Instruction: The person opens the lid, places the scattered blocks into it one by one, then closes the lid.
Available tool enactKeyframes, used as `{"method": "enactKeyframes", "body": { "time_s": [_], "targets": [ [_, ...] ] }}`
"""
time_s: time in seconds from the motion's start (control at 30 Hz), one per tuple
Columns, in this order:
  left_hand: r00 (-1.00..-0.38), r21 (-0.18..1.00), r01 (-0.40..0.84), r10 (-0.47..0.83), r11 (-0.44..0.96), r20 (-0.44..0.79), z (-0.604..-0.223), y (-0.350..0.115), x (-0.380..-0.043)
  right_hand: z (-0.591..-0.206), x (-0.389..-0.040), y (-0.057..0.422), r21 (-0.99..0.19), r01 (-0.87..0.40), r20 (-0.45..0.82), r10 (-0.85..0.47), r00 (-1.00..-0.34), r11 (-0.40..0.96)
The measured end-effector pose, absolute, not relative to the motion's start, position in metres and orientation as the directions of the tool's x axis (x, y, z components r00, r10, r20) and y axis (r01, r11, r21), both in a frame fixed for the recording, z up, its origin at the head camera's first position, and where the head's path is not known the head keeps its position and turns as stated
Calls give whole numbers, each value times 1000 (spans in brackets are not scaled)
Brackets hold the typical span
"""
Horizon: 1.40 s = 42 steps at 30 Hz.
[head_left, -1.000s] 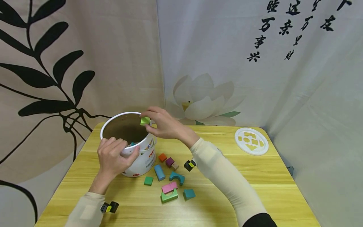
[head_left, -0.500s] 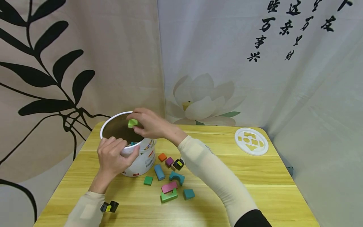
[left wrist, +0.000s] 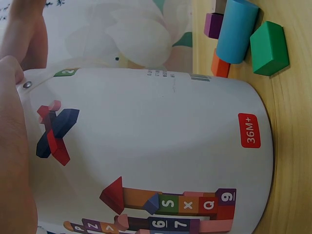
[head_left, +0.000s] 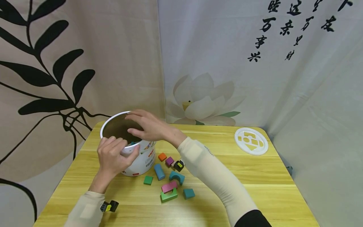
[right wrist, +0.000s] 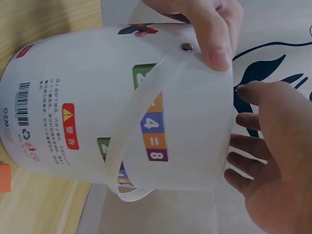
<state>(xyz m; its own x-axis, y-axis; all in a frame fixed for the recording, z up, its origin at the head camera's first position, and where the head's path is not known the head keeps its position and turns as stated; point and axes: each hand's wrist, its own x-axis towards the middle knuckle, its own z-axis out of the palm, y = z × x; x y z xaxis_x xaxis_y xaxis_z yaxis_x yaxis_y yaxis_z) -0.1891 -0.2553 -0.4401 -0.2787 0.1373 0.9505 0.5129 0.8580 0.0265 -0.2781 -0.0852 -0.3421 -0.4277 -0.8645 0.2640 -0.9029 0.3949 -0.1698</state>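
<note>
A white bucket point(head_left: 139, 162) with printed pictures stands at the left of the table, its mouth tilted toward the camera in the head view. My left hand point(head_left: 114, 157) grips its near rim, thumb outside and fingers over the edge. Over the mouth, my right hand point(head_left: 148, 125) has its fingers spread with nothing between them. In the right wrist view the right hand point(right wrist: 278, 151) hovers at the rim, near the left thumb point(right wrist: 217, 53). Bits of blue show inside the bucket; most of its contents are hidden.
Right of the bucket lie loose blocks: a blue cylinder point(head_left: 159, 172), a green block point(head_left: 148, 180), a teal arch point(head_left: 177, 177), a pink block point(head_left: 169, 186), a light green arch point(head_left: 169, 197) and several others. A white lid with cut-outs point(head_left: 239, 143) lies at the back right.
My right hand moved left over the bucket with a light green block, then let it go; the block is out of sight now. The left hand has stayed on the rim.
</note>
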Motion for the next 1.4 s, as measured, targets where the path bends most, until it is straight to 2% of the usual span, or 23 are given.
{"method": "enactKeyframes", "body": {
  "time_s": [0.17,0.4,0.7,0.97,1.17,1.4],
  "targets": [
    [-289,28,510,140,860,947,-441,-256,-189,-349,-277,-77,-140,-888,250,-853,-459,437],
    [-280,24,509,139,861,950,-441,-256,-190,-357,-275,-61,-196,-862,246,-827,-505,468],
    [-259,21,519,134,855,957,-441,-254,-191,-371,-268,-22,-222,-879,314,-823,-474,421],
    [-293,52,516,119,855,949,-441,-255,-189,-398,-263,24,-258,-869,391,-777,-493,422],
    [-291,58,517,112,854,950,-441,-254,-189,-432,-259,49,-260,-848,350,-773,-529,462],
    [-303,59,512,116,857,946,-442,-254,-189,-471,-253,54,-262,-826,247,-793,-557,499]
  ]
}}
